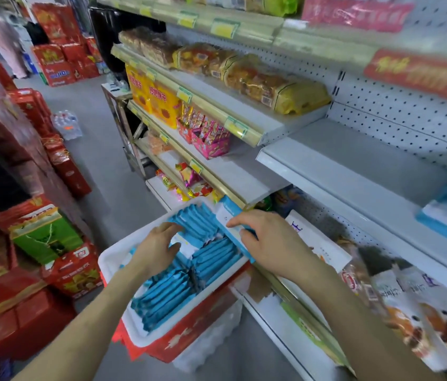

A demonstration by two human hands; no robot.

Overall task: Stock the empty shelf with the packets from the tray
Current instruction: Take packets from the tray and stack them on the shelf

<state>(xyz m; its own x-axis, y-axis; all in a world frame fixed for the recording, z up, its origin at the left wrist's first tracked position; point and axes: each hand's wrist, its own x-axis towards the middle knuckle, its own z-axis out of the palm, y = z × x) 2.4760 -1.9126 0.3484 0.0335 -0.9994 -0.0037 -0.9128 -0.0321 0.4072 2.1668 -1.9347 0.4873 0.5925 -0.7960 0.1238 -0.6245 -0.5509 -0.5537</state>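
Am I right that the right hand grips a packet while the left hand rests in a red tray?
Not quite: the head view shows the tray is white. The right hand grips a packet; the left hand rests inside.

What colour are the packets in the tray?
Bright blue packets in a white tray; the head view shows them best.
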